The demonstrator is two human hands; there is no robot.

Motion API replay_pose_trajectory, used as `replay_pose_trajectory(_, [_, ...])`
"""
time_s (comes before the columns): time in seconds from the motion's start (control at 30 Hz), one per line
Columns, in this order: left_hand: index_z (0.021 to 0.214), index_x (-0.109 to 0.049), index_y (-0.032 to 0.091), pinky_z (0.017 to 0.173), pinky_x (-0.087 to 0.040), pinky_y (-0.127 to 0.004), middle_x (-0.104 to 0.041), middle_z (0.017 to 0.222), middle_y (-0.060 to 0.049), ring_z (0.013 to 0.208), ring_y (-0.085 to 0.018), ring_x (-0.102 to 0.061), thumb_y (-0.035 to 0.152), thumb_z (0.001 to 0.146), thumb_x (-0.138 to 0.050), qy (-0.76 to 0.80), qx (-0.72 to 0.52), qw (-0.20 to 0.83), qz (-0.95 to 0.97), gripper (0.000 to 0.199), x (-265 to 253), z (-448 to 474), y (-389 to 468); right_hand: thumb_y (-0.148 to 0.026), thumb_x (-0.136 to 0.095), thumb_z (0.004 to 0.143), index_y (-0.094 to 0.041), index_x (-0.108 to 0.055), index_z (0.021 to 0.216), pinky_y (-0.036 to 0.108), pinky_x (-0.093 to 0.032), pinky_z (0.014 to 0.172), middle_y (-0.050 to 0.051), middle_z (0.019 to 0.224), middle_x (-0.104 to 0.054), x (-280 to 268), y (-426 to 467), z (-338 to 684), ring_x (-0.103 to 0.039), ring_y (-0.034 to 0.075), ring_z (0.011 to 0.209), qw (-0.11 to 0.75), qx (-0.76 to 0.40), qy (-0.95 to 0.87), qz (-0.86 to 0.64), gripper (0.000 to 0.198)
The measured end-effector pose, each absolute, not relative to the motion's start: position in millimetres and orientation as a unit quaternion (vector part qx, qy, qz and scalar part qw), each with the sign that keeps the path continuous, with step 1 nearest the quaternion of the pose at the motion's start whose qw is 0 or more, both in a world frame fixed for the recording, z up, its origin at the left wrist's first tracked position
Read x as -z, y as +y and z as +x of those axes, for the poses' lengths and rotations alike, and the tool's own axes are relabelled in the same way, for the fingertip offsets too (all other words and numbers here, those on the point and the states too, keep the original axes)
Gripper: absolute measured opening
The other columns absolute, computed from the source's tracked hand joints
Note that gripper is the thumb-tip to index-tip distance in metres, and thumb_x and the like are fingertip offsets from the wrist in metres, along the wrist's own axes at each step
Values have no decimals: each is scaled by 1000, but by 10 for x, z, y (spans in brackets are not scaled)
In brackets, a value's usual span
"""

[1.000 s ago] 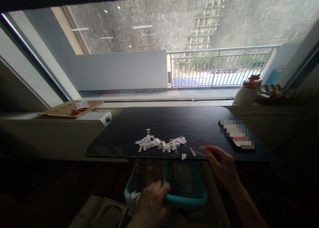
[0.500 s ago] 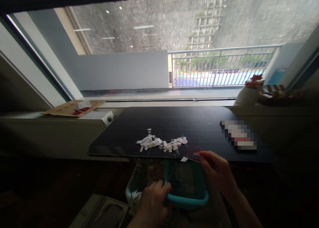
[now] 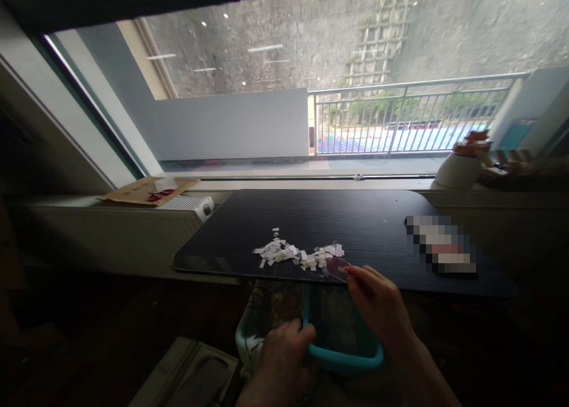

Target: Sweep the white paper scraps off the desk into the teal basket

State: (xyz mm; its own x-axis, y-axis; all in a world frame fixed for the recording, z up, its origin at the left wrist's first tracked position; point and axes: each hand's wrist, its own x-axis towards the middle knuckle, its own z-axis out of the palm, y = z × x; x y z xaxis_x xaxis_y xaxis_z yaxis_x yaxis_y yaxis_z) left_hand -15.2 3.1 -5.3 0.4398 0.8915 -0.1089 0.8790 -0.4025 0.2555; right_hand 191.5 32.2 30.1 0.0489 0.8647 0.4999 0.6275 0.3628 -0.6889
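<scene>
- Paper scraps (image 3: 291, 253): small white pieces, on the near part of the dark table (image 3: 338, 217), lying in two loose heaps that almost meet. One or two pieces sit slightly apart, behind the left heap (image 3: 276, 252).
- Right hand (image 3: 377, 297): fingers pinched together on a pink translucent sheet (image 3: 334, 269). Sheet lies low at the right end of the right heap (image 3: 317, 257), seemingly touching it; exact contact not resolved.
- Left hand (image 3: 287, 353): closed over the left side of the teal tub (image 3: 349, 358), thumb at the rim. Tub sits below the near table edge, under the sheet side of the heaps.
- Change, last second: two stray scraps lay near the edge to the right of the heaps; half a second ago one showed at the edge beside the sheet. Neither is visible there now. Sheet has shifted left, up to the right heap. Left hand keeps its hold on the tub.
- Meaning (judgement): strays probably swept off toward the tub; landing not confirmed, interior too dark. Both heaps remain on the table, so most of the clearing is undone.
</scene>
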Motion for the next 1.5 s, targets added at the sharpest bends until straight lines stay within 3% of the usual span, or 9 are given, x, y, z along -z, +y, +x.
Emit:
replay_pose_trajectory(0.67, [88, -54, 25, 66, -41, -29, -57, 91, -1, 85, -23, -54, 30, 74, -63, 458, 10, 158, 875, 17, -30, -55, -32, -25, -52, 87, -19, -68, 93, 22, -42, 59, 0, 77, -59, -270, 360, 1828, -55, 10, 62, 503, -125, -665, -538, 18])
replay_pose_trajectory(1.27, [88, -54, 25, 65, -42, -30, -56, 89, -2, 82, -23, -55, 33, 75, -64, 453, 5, 151, 878, 18, 1, -32, -9, -25, -48, 89, -20, -66, 92, 21, -41, 55, -1, 72, -55, -255, 315, 1717, -52, 10, 58, 467, -172, -704, -507, 19])
replay_pose_trajectory(1.5, [89, -55, 25, 66, -42, -31, -57, 91, -2, 84, -23, -55, 31, 74, -63, 460, 8, 147, 875, 18, 17, -36, -12, -26, -49, 89, -20, -67, 95, 23, -44, 60, 1, 79, -62, -274, 407, 1846, -57, 11, 61, 467, -90, -674, -566, 20])
